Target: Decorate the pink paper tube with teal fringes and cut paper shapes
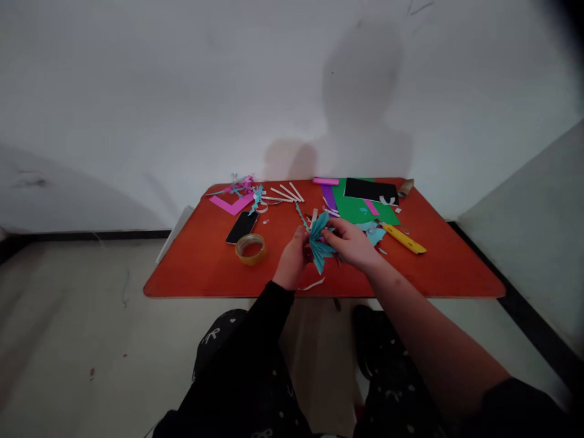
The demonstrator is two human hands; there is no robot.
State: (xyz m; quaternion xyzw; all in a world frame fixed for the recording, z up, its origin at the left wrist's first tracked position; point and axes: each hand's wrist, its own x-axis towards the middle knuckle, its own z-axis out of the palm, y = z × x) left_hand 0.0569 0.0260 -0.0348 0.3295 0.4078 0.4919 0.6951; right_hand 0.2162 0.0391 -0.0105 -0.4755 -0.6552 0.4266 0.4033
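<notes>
Head view shows a pleated turquoise paper fan [319, 246] over the near middle of the red tabletop [201, 267], the left hand [293, 258] gripping its left side and the right hand [350, 242] pinching its right. Leftward lie a smartphone [242, 227] and tape roll [250, 259]; rightward, a yellow utility knife [405, 239].

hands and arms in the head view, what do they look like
The left hand and right hand wear no gloves. The left sleeve is long and black; the right forearm is bare up to a dark sleeve.
</notes>
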